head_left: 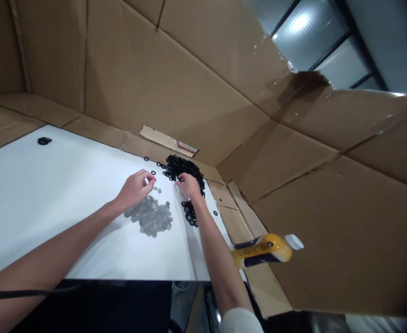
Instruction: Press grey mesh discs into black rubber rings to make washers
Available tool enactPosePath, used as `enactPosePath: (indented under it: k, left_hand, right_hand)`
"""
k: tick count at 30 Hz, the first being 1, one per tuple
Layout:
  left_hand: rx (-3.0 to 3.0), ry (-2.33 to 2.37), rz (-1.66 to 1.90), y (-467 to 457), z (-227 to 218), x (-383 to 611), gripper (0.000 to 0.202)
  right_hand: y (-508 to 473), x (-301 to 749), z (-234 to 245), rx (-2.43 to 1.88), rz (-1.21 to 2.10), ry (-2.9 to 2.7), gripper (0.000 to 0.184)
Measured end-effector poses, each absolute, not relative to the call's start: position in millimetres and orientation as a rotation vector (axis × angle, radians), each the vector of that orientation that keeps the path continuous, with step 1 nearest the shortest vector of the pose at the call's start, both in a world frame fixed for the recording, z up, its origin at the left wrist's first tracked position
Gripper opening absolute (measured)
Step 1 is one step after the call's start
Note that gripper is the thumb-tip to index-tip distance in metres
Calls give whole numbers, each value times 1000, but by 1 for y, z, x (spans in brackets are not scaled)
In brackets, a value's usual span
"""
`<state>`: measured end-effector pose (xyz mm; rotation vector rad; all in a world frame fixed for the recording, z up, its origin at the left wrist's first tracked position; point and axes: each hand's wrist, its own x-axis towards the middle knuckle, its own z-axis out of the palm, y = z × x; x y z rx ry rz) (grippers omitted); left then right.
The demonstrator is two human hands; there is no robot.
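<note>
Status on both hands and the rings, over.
Left hand over grey discs, grip unclear. Right hand touching black ring pile. Nothing in the way.

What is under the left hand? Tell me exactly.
On the white table, grey discs reach under the left hand; those beneath the palm are hidden, and whether it holds one cannot be seen.

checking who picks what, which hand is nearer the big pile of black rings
Right. The right hand sits at the near edge of the big black ring pile, touching it. The left hand is off to its left, above the grey discs.
</note>
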<state>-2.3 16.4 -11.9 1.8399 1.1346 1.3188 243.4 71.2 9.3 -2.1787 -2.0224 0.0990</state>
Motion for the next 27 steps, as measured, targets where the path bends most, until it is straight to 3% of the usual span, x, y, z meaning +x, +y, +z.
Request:
enactPosePath:
  k: [6,15,21,27]
  left_hand:
    - [1851,1173,1357,22,-14,-6,16]
    - [1894,1113,1269,25,-20,-4,18]
    - [1815,1046,1171,26,-23,-5,26]
    - [1655,1045,1120,26,-18,-6,30]
  right_hand:
    - [91,223,-4,-2196,105,-2020,32]
    - [47,219,13,-2036,126,-1884,25]
    - [21,181,14,-1747,431,-1893,16]
    - [18,167,4,-1611,663,-1928,22]
